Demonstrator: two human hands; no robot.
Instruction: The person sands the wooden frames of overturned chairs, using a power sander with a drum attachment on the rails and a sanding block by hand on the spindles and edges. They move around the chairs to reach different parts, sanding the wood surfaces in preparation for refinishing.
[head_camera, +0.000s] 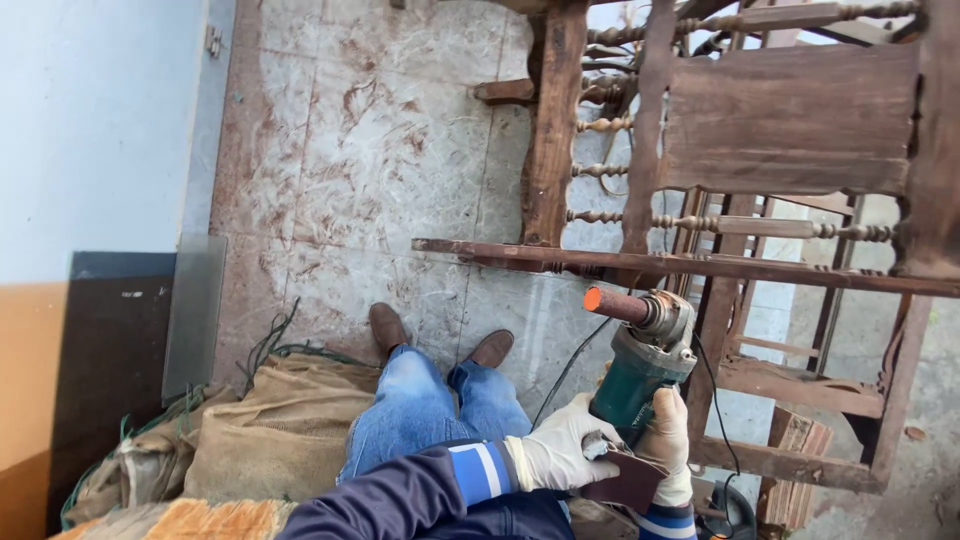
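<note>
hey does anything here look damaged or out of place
The wooden furniture frame looks worn: dark, rough and stripped to a bare skeleton, and a loose wood offcut lies on the stained tiled floor. The angle grinder, held in the gloved left hand and right hand, looks intact.

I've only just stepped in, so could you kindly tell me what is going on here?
A person in jeans stands on a dusty tiled floor, holding a green angle grinder in both gloved hands. The left hand is at the tool's rear end and the right hand wraps its body. Its head with the orange-tipped side handle sits just below a rail of a dark, worn wooden furniture frame. Burlap sacks lie beside the person's feet.
</note>
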